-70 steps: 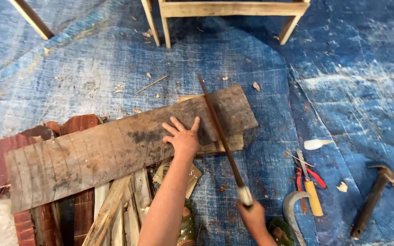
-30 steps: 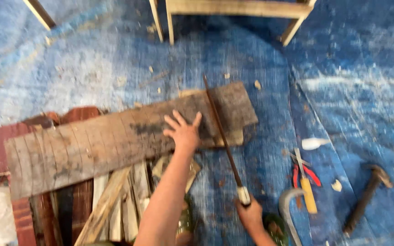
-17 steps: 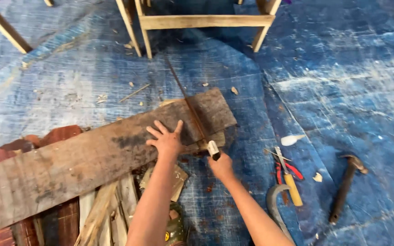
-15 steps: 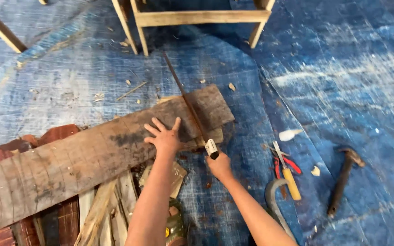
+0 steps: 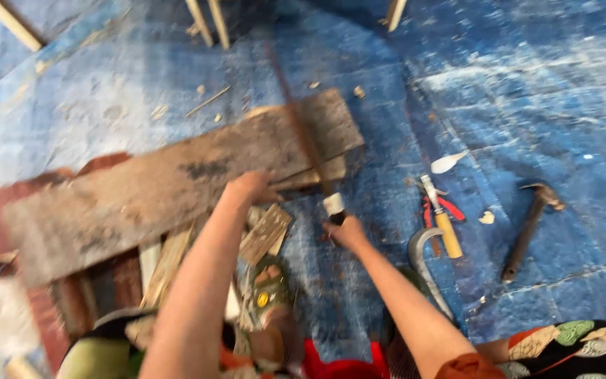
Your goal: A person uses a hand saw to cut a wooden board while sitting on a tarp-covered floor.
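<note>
I'm kneeling over the blue tarp (image 5: pixel 541 84) and sawing across the long weathered plank (image 5: pixel 177 189), which is lying on a stack of scrap boards and red bricks (image 5: pixel 117 281) with its right end hanging out toward the open tarp. The saw blade (image 5: pixel 299 123) is crossing the plank near that right end, and as far as this blurred view lets me judge, the cut is under way but not finished: the short end piece is still joined on, so the rest of the width is left to go through. My left hand (image 5: pixel 247 188) is pressing down on the plank's near edge just beside the blade, fingers curled over the wood to pin it; my right hand (image 5: pixel 345 230) is clenched around the saw's handle, just off the plank's near edge. Off to my right the yellow-handled tool (image 5: pixel 443 224) is lying across the red-handled pliers (image 5: pixel 450 209), with the hammer (image 5: pixel 531 228) farther out. Against the view of half a second ago, my right hand is sitting slightly further back from the plank, the blade is smeared with motion, and my head is tipping, so the wooden stool legs (image 5: pixel 208 21) are sliding to the top edge.
</note>
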